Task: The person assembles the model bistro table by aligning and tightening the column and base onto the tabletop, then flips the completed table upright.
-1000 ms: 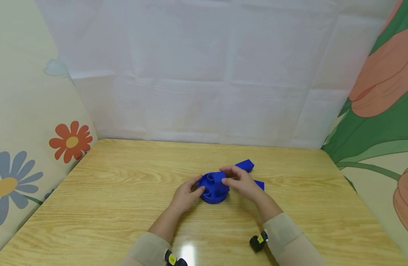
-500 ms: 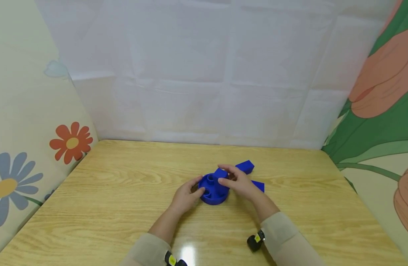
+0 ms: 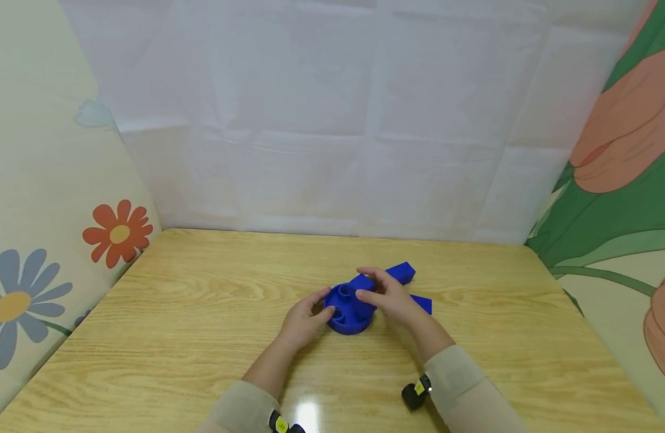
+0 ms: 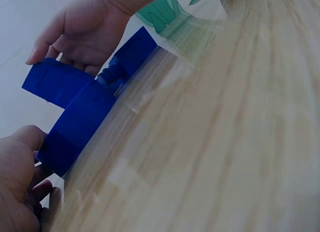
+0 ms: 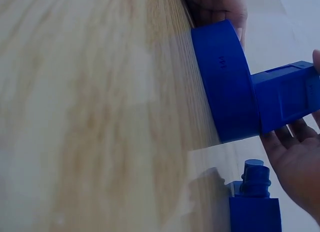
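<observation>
A round, shallow blue base (image 3: pixel 349 328) with ring-shaped sockets inside stands flat on the table. My left hand (image 3: pixel 305 319) grips its left rim, thumb at the inner edge and fingers outside. On the right part of the base stands a blue rectangular block (image 3: pixel 363 281), upright. My right hand (image 3: pixel 394 297) holds the block near its top between thumb and fingers. The right wrist view shows the block (image 5: pixel 287 94) meeting the base (image 5: pixel 225 81); its lower end is hidden inside the rim. In that view a loose blue block (image 5: pixel 255 212) with a threaded peg lies nearby.
Two loose blue pieces lie on the wooden table (image 3: pixel 202 325): one block (image 3: pixel 401 272) behind my right hand, another (image 3: pixel 422 304) partly hidden by the right wrist. A white cloth (image 3: pixel 310 120) hangs behind the table, with flower-patterned cloths at both sides.
The upright block has turned about its own axis in my right hand, whose thumb has shifted slightly left. My left hand and the round base have stayed almost where they were.
</observation>
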`<action>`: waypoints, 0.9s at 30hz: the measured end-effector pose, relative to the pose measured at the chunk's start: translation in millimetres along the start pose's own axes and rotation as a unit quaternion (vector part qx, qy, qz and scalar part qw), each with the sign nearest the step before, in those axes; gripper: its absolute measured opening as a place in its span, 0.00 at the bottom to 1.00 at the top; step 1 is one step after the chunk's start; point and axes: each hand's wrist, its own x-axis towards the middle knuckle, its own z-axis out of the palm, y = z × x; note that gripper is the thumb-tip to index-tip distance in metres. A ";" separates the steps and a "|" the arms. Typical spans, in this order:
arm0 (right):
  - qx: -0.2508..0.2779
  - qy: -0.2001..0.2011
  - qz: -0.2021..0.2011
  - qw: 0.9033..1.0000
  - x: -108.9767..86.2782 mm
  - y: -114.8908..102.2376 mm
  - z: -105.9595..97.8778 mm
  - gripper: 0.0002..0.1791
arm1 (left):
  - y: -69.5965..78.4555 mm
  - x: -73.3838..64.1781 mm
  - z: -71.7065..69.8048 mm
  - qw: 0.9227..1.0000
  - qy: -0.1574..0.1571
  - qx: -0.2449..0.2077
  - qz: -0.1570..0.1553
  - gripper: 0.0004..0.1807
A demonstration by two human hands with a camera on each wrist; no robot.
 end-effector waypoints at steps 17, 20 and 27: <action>0.010 0.026 -0.012 1.000 -4.7 10.7 -13.3 0.27 | 1.2 -1.4 0.2 1.000 -0.004 -0.004 0.005 0.26; 0.014 0.028 -0.016 0.999 -6.0 12.9 -15.1 0.26 | 0.9 -1.8 0.0 1.000 -0.004 -0.007 0.007 0.26; 0.021 0.034 -0.023 0.999 -10.4 15.4 -18.5 0.26 | 0.8 0.1 0.4 1.000 -0.002 -0.010 0.005 0.26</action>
